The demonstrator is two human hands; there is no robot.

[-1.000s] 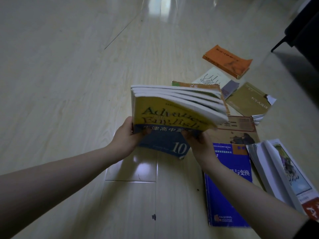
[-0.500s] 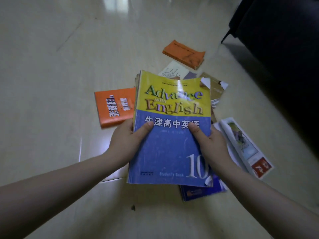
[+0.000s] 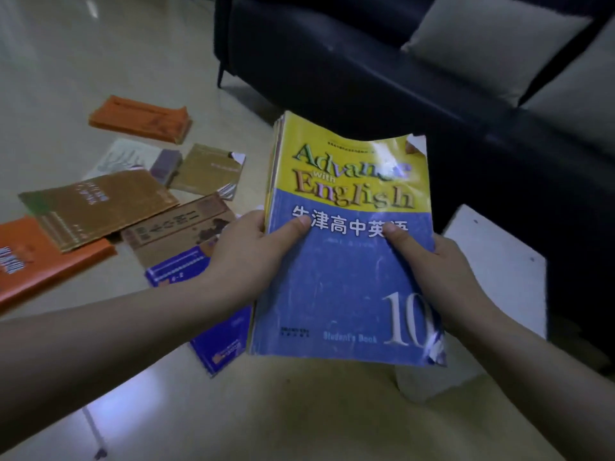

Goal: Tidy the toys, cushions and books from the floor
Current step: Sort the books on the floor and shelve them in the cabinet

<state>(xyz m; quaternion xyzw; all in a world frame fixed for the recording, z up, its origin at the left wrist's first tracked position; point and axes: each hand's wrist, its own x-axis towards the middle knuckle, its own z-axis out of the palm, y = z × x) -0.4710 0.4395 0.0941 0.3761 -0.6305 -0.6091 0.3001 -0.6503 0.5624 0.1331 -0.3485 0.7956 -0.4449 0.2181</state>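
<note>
So that the stack of books [image 3: 346, 277] cannot fan open, we pinch it in our left hand [image 3: 253, 257] and right hand [image 3: 442, 271], thumbs on top, near the sofa [image 3: 332, 61].

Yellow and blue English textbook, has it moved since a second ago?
Yes. The yellow and blue English textbook has swung right, toward the black sofa: the far orange book, earlier to its right, now lies to its left.

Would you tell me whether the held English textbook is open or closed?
Closed: the English textbook shows its whole front cover, no inner pages.
</note>
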